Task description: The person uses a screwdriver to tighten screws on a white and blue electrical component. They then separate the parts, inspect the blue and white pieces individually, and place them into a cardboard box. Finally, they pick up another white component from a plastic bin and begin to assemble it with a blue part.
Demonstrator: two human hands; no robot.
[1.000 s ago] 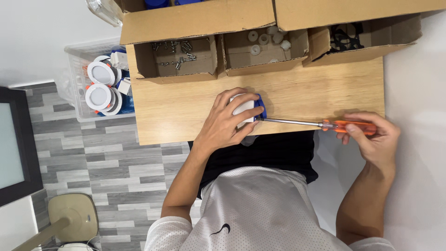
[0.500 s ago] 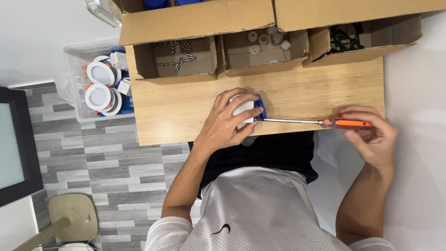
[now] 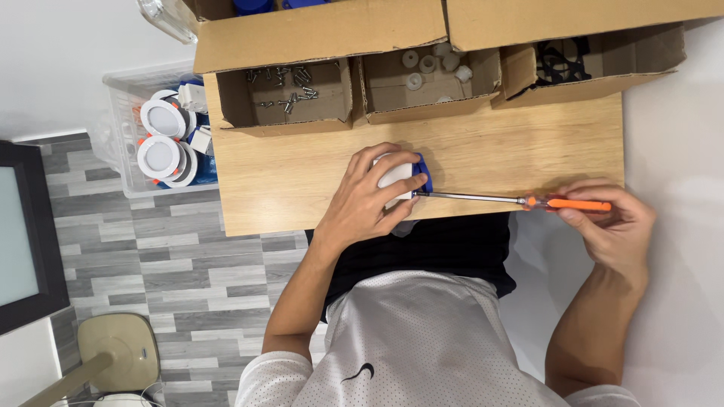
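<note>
Head view: left hand grips white-blue part; right hand pinches orange screwdriver; cardboard boxes behind.

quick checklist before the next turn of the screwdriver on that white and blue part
1. Left hand grips the white and blue part on the wooden table: ok.
2. Right hand closed on the orange handle of the screwdriver: ok.
3. Tip meets the part's side: ok; seated in a screw head: cannot tell.
4. Shaft runs level along the table edge: ok.
5. Box of screws open within view: ok.
6. Part fully on the table: cannot tell, it sits close to the near edge.
</note>
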